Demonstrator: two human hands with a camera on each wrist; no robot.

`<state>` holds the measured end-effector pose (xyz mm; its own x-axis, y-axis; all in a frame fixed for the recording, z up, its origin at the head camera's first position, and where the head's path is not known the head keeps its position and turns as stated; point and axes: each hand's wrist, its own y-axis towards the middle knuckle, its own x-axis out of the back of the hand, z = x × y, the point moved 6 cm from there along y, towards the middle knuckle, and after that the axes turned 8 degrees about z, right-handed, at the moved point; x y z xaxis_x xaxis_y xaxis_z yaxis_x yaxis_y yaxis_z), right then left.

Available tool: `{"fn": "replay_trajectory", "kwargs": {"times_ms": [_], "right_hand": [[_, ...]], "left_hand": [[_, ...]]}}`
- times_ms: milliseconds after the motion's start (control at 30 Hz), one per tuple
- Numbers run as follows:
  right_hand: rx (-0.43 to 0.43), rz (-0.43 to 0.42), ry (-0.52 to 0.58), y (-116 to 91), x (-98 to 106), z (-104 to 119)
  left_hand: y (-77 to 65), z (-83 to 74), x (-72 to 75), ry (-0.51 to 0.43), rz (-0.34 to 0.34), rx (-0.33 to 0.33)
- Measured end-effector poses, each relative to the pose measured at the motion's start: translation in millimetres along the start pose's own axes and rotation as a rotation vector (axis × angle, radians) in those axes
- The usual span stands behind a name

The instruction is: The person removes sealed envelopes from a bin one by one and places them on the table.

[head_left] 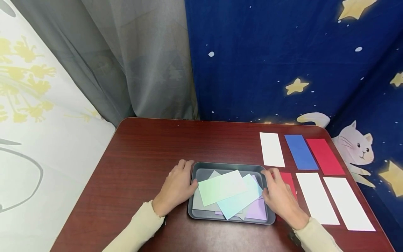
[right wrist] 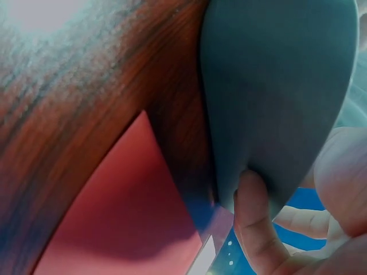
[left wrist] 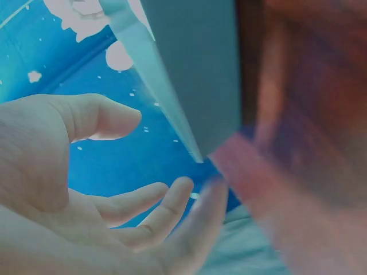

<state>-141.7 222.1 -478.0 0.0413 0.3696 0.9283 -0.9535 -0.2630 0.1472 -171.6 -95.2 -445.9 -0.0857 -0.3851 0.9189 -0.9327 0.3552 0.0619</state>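
A dark grey tray [head_left: 231, 221] lies near the front of the table, holding overlapping paper cards. A pale green card [head_left: 220, 187] is on top, with a light blue card [head_left: 236, 203] and a lilac card [head_left: 256, 210] around it. My left hand [head_left: 176, 185] is at the tray's left end, thumb toward the cards; the left wrist view shows its fingers loosely bent and a gap between thumb and tray. At the right end my right hand [head_left: 281, 197] grips the tray's rim, one finger [right wrist: 252, 200] against the outer wall.
Right of the tray, cards lie in two rows: a white card [head_left: 272, 149], blue card [head_left: 301, 152] and red card [head_left: 325, 156] behind, another red card [head_left: 288, 182] and two white ones in front. Curtains [head_left: 252, 70] hang behind the brown table [head_left: 141, 150].
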Motion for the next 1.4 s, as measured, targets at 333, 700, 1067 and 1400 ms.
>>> {"fn": "replay_trajectory", "kwargs": {"times_ms": [333, 700, 1067, 1400], "right_hand": [[-0.017, 0.015, 0.006, -1, -3, -2], [-0.019, 0.04, 0.008, 0, -5, -2], [-0.027, 0.046, 0.011, 0, -6, -2], [-0.027, 0.044, 0.006, 0, -7, -4]], "left_hand": [[10.5, -50.3, -3.5, 0.14, -0.044, -0.32], [18.8, -72.0, -51.5, 0.332, 0.235, -0.347], [23.1, -72.4, -68.6, 0.391, 0.314, -0.307], [25.7, -72.6, -69.2, 0.332, 0.324, -0.282]]}}
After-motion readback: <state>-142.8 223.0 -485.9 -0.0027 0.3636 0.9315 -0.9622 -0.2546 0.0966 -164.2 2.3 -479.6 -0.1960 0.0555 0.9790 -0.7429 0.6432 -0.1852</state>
